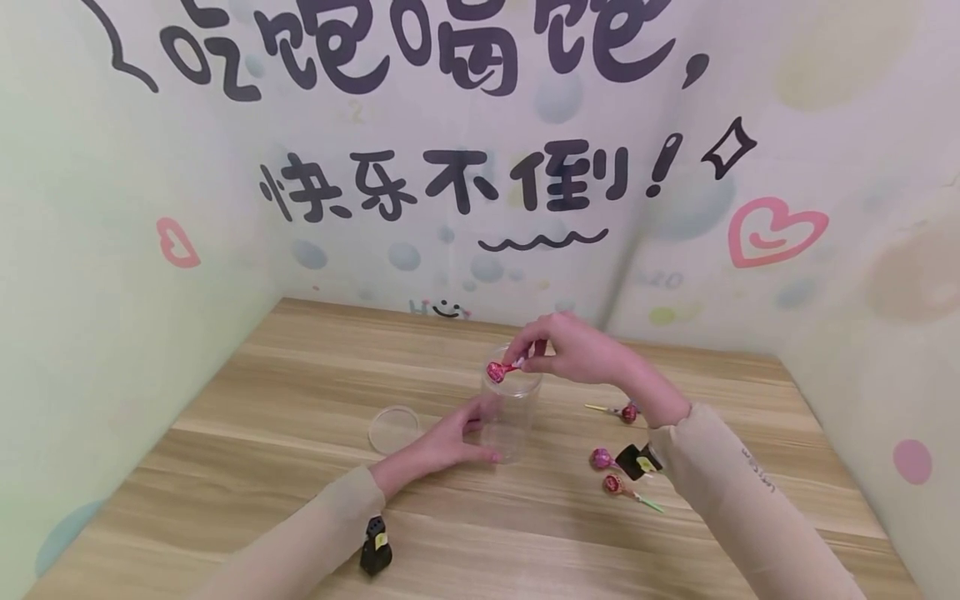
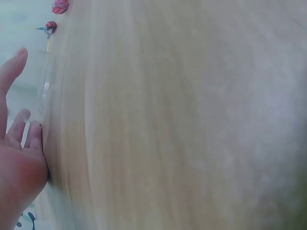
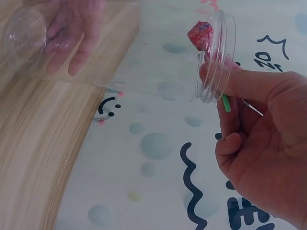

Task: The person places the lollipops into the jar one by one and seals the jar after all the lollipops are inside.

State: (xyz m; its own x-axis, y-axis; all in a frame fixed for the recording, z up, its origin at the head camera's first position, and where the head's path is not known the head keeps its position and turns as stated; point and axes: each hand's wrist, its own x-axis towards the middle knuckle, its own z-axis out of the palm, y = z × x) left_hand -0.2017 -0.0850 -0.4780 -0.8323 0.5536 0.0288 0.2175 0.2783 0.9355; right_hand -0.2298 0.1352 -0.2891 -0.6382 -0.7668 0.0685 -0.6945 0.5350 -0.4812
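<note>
A tall clear plastic jar (image 1: 512,425) stands upright on the wooden table, its mouth uncovered. My left hand (image 1: 446,437) holds it low on its left side, thumb and fingers spread about the wall. At the mouth, my right hand (image 1: 581,350) pinches a red-wrapped lollipop (image 3: 200,36) by the stick. In the right wrist view the candy head is inside the threaded rim (image 3: 217,57), and a green stick end (image 3: 226,103) pokes out between my fingers. The left wrist view shows the left hand (image 2: 21,158) at its edge, with the jar faint beside it.
Left of the jar lies a round clear lid (image 1: 394,429). To the right, near my right forearm, are a dark red lollipop (image 1: 628,413), a purple-pink lollipop (image 1: 602,458) and a red-orange lollipop (image 1: 612,483) with a green stick. A printed wall (image 1: 450,258) borders the table's back.
</note>
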